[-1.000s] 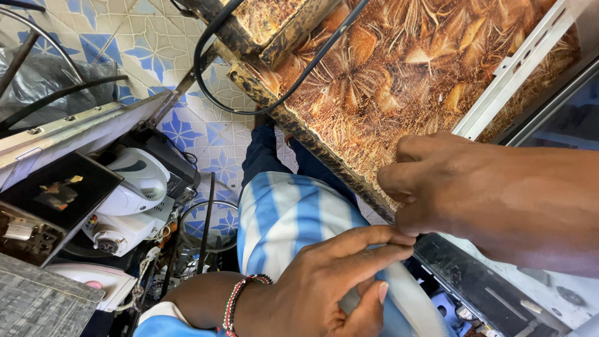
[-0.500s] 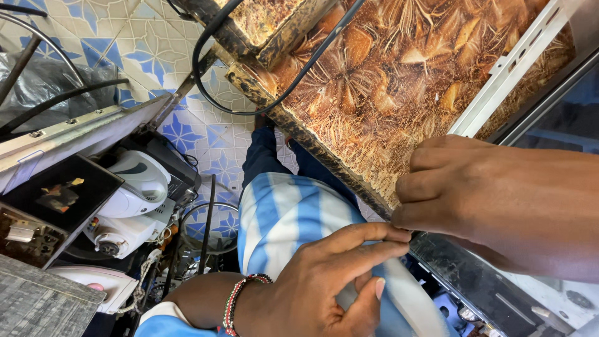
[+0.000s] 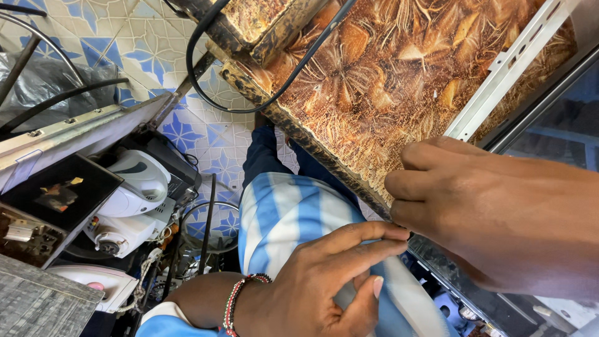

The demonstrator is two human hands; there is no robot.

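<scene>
My right hand (image 3: pixel 499 218) comes in from the right with its fingers curled over the near edge of a dark flat panel (image 3: pixel 480 293), which lies on a table covered with a brown leaf-patterned cloth (image 3: pixel 387 81). My left hand (image 3: pixel 324 281), wearing a beaded bracelet (image 3: pixel 232 306), reaches up from below. Its outstretched fingertips touch the panel's edge just under the right knuckles, while the thumb stays apart. Whether anything small sits between the left fingers is hidden. Below the hands is a blue-and-white striped shirt (image 3: pixel 281 212).
A white metal bracket (image 3: pixel 499 68) lies across the panel's top. A black cable (image 3: pixel 249 106) loops over the table edge. On the patterned tile floor at left stand white appliances (image 3: pixel 134 187), a pink-and-white iron (image 3: pixel 93 284), a dark tray (image 3: pixel 56 193) and a metal rail (image 3: pixel 81 122).
My right hand has slid down along the table edge, so its knuckles now meet my left fingertips. The left hand has barely moved.
</scene>
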